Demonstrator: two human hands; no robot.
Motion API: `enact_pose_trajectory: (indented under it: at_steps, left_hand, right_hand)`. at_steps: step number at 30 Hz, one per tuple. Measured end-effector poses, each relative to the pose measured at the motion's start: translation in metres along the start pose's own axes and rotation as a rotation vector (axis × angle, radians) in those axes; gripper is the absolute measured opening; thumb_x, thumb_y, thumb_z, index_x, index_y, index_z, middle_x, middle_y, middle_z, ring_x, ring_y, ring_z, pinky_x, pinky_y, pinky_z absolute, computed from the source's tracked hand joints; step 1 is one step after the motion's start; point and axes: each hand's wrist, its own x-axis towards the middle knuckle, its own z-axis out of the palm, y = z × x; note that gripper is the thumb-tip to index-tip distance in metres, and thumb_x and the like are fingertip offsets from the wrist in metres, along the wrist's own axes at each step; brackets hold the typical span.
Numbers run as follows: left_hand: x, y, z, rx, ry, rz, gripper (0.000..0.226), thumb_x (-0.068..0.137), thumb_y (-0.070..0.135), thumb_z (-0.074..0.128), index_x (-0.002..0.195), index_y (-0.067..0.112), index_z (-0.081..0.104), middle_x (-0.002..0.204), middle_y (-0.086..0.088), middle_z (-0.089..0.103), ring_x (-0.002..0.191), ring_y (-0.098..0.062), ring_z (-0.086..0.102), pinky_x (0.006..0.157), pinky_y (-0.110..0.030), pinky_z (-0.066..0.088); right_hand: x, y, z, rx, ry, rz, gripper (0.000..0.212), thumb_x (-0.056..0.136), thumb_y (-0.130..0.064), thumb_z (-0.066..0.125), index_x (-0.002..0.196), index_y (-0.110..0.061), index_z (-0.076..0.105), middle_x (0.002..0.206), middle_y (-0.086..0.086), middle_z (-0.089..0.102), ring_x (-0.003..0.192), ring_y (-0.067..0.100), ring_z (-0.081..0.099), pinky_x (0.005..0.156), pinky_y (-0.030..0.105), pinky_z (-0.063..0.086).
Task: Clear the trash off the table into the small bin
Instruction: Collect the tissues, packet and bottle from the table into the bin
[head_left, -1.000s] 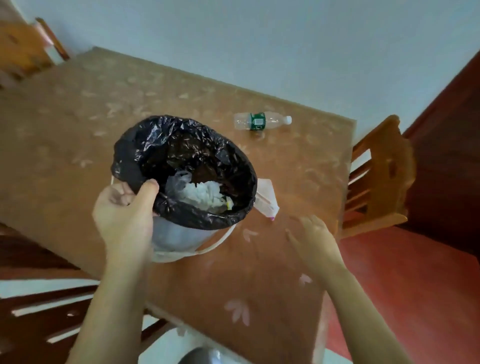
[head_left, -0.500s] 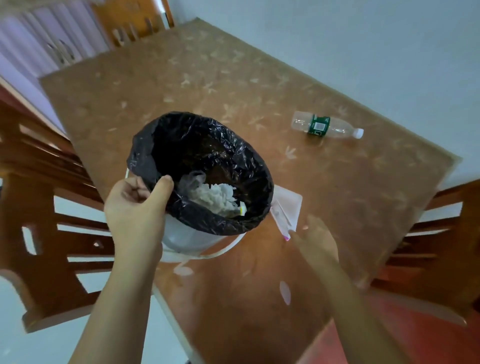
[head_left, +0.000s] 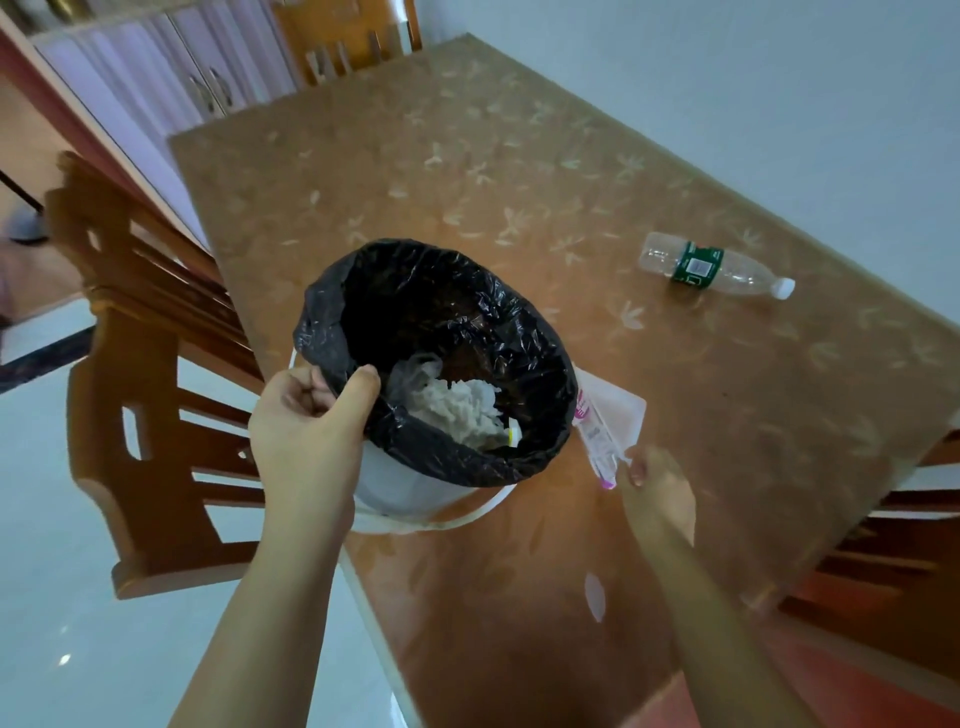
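My left hand (head_left: 311, 431) grips the near rim of a small white bin (head_left: 410, 483) lined with a black bag (head_left: 540, 364), holding it over the table's near edge. Crumpled white tissue (head_left: 457, 410) and clear plastic lie inside it. My right hand (head_left: 654, 488) rests on the brown table (head_left: 519, 171) just right of the bin, its fingertips touching the near end of a flat white wrapper with pink print (head_left: 608, 415). I cannot tell whether the fingers pinch it. An empty clear bottle with a green label (head_left: 711, 267) lies on its side farther right.
Wooden chairs stand at the table's left (head_left: 140, 395), far end (head_left: 343, 41) and right (head_left: 909, 545). A grey wall (head_left: 779, 78) runs along the table's far side. White cabinet doors (head_left: 171, 83) are at upper left. Pale tiled floor (head_left: 78, 623) lies at lower left.
The view has swung left, shifting the table and bottle rightward in frame. My right hand has moved forward until its fingertips touch the wrapper. My left hand keeps hold of the bin.
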Motion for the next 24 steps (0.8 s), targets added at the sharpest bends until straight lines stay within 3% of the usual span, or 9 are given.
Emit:
enact_pose_trajectory:
  at_steps: [4,9,13,17,21,24]
  left_hand:
    - [0.002,-0.003,-0.005,-0.029,-0.001,0.003,0.029,0.068,0.031,0.067,0.069,0.016,0.043,0.077,-0.011,0.05,0.073,-0.025,0.048,0.074,-0.04,0.044]
    - [0.003,-0.008,-0.009,-0.048,-0.021,0.026,0.035,0.068,0.03,0.068,0.061,0.02,0.035,0.064,-0.009,0.037,0.066,-0.022,0.038,0.066,-0.035,0.037]
    - [0.006,-0.014,-0.012,-0.072,-0.044,0.021,0.035,0.067,0.03,0.068,0.06,0.021,0.034,0.051,0.011,0.032,0.056,-0.012,0.031,0.061,-0.031,0.033]
    - [0.007,-0.018,-0.015,-0.093,-0.076,0.029,0.036,0.073,0.023,0.069,0.063,0.02,0.034,0.058,0.002,0.031,0.059,-0.015,0.031,0.063,-0.033,0.032]
    - [0.009,-0.019,-0.017,-0.095,-0.126,0.033,0.036,0.064,0.033,0.068,0.062,0.02,0.035,0.058,0.002,0.031,0.061,-0.019,0.031,0.063,-0.035,0.034]
    - [0.011,-0.022,-0.017,-0.054,-0.141,0.031,0.033,0.059,0.042,0.067,0.06,0.026,0.038,0.054,0.007,0.033,0.057,-0.017,0.033,0.063,-0.037,0.035]
  right_hand:
    - [-0.001,0.001,-0.001,0.066,0.057,0.043,0.008,0.083,-0.01,0.055,0.083,-0.002,0.057,0.086,0.02,0.061,0.072,0.034,0.054,0.065,0.037,0.041]
    - [-0.001,-0.002,-0.008,0.165,0.127,0.075,0.008,0.082,-0.011,0.058,0.077,-0.005,0.058,0.08,0.015,0.062,0.07,0.027,0.051,0.066,0.03,0.038]
    - [-0.01,-0.013,-0.017,0.229,0.23,0.042,0.006,0.08,-0.006,0.059,0.076,-0.001,0.058,0.078,0.016,0.064,0.074,0.031,0.056,0.07,0.038,0.045]
    - [-0.023,-0.033,-0.033,0.356,0.337,0.056,0.009,0.08,-0.01,0.059,0.073,-0.015,0.057,0.07,0.002,0.06,0.067,0.018,0.055,0.063,0.022,0.037]
    - [-0.031,-0.052,-0.055,0.399,0.405,-0.004,0.009,0.081,-0.014,0.057,0.074,-0.02,0.057,0.067,-0.005,0.059,0.061,0.004,0.053,0.061,0.023,0.041]
    - [-0.04,-0.069,-0.07,0.416,0.403,-0.099,0.013,0.082,-0.015,0.057,0.074,-0.025,0.055,0.07,-0.007,0.059,0.062,0.001,0.054,0.055,0.006,0.04]
